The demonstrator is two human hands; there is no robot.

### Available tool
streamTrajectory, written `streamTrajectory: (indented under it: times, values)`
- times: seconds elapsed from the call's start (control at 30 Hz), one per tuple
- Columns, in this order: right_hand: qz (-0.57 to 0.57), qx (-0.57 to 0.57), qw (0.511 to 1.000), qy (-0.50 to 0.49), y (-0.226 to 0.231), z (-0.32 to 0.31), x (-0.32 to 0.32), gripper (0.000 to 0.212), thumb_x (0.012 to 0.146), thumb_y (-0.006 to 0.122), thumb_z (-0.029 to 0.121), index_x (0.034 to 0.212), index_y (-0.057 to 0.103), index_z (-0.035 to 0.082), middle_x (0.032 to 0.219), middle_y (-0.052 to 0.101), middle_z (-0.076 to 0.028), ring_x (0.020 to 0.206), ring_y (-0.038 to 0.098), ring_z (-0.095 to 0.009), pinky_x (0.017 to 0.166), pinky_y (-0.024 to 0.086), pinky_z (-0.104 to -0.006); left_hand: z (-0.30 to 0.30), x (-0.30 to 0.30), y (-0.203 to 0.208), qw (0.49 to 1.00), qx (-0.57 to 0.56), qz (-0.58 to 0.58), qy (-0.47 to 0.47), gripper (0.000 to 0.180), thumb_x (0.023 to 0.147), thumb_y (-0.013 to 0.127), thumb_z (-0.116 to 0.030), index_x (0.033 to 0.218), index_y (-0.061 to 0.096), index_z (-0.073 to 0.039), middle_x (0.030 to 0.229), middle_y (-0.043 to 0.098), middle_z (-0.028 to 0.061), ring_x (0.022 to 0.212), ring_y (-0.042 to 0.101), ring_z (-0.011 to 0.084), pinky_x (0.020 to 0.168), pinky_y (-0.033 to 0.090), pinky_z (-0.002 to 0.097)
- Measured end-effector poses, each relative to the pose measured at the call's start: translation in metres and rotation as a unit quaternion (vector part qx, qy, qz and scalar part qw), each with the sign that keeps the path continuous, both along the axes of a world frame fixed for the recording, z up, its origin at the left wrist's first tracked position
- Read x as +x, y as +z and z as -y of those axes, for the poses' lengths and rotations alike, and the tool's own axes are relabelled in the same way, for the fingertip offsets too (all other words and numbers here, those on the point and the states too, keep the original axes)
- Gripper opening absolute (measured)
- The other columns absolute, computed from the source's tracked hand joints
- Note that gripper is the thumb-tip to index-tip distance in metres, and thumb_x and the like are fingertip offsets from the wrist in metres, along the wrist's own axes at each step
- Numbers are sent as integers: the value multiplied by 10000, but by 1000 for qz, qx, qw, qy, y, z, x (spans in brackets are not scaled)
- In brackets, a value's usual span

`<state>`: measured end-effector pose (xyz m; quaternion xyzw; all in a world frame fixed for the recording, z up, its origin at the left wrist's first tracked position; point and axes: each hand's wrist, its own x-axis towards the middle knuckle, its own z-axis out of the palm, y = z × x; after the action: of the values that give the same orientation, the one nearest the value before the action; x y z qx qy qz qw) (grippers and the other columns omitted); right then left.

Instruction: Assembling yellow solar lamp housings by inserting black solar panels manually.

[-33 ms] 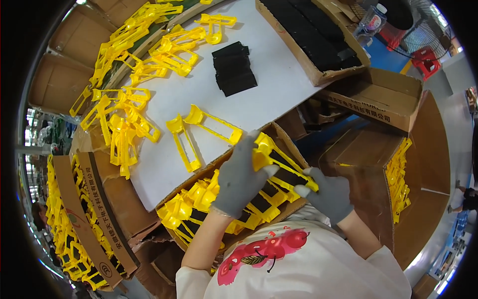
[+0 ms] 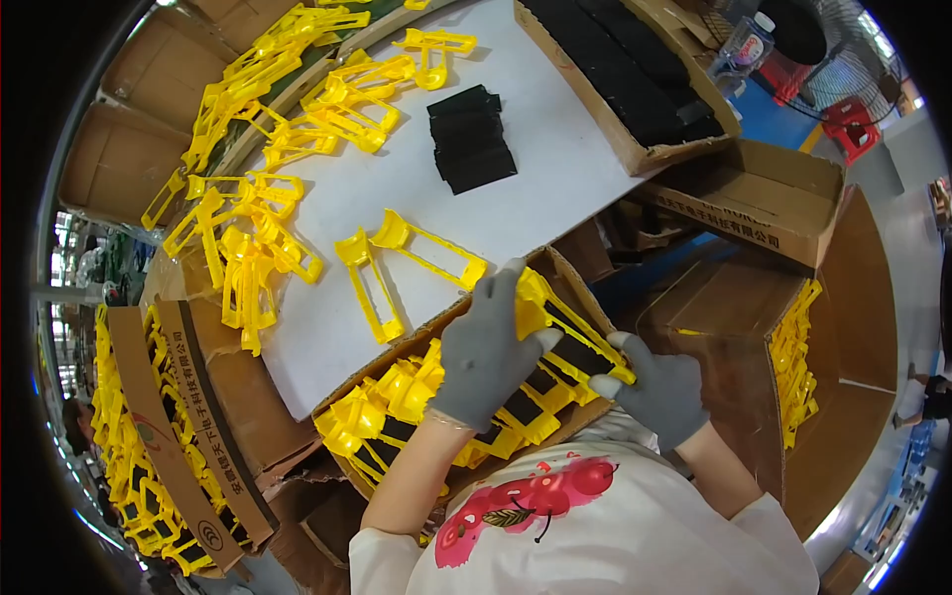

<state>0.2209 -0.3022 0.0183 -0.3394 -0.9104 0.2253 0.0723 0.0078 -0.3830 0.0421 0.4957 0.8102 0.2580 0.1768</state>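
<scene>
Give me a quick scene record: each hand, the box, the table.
Left hand: grey-gloved, holding the broad end of a yellow frame
Right hand: grey-gloved, at its other end
Box: open cardboard box containing yellow frames with black pieces
Table: white table; two loose frames near the box, black material beyond

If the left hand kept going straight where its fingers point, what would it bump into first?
Probably the far rim of the open carton, then the white tabletop beyond. Depth is unclear here, so the left hand might pass above the rim without touching it.
</scene>
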Motion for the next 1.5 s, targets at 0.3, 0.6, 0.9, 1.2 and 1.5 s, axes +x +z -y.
streamTrajectory:
  times: [0.3,0.6,0.9,1.2,1.5]
  values:
    - [-160,32,986,40,3,-73,-67,241,833,679,299,1023,672,149,696,633,-72,626,639,-250,559,496,-346,-17,-133,-18,961,-12,-261,93,493,692,793,-229,1143,623,-123,1175,609,103,1137,524,320,872,497,388]
    - [-151,180,955,183,-50,-145,-225,256,766,646,182,1016,626,131,1038,565,-75,919,598,-274,707,507,-395,-15,-183,-57,976,-43,-195,80,499,651,795,-289,1078,607,-110,1078,634,136,1182,487,355,1067,302,459]
    - [18,92,976,197,-38,-131,-246,263,738,699,201,954,621,74,1034,583,-149,894,641,-314,719,536,-410,16,-155,-1,978,169,-48,109,675,716,758,-89,1335,489,-83,1072,637,110,937,644,240,811,527,337]
    - [87,46,970,223,-19,-125,-242,245,800,679,209,1031,675,127,966,670,-123,912,663,-296,779,534,-411,59,-107,12,827,306,390,265,277,825,671,-83,1069,591,20,876,653,92,732,641,157,580,546,252]
    - [-334,-170,920,111,74,-76,-151,251,886,645,220,1057,514,91,720,663,-120,626,658,-289,570,509,-377,109,-51,9,742,324,502,303,366,895,624,-81,1217,551,76,1176,605,163,1085,611,293,853,558,395]
